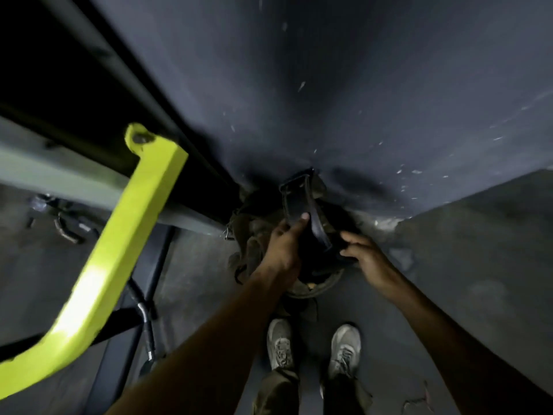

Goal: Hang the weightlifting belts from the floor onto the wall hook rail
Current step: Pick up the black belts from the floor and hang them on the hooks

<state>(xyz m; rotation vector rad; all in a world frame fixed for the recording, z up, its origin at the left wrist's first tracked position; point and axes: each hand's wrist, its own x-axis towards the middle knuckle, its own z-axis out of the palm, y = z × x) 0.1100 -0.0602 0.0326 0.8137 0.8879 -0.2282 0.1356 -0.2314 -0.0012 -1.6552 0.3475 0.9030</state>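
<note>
A black weightlifting belt (302, 202) is raised above a dark pile of belts and straps (254, 232) lying on the floor at the foot of the dark wall (329, 85). My left hand (284, 241) grips the belt's lower part, thumb on its face. My right hand (365, 253) holds the belt's lower right edge with curled fingers. The belt's buckle end points up toward the wall. No hook rail is visible.
A bright yellow-green machine frame (125, 235) crosses the left side, with a grey beam (89, 181) behind it. Black handles and bars (143, 319) lie on the floor at left. My grey shoes (311, 345) stand just behind the pile. A dark raised block (478, 235) is at right.
</note>
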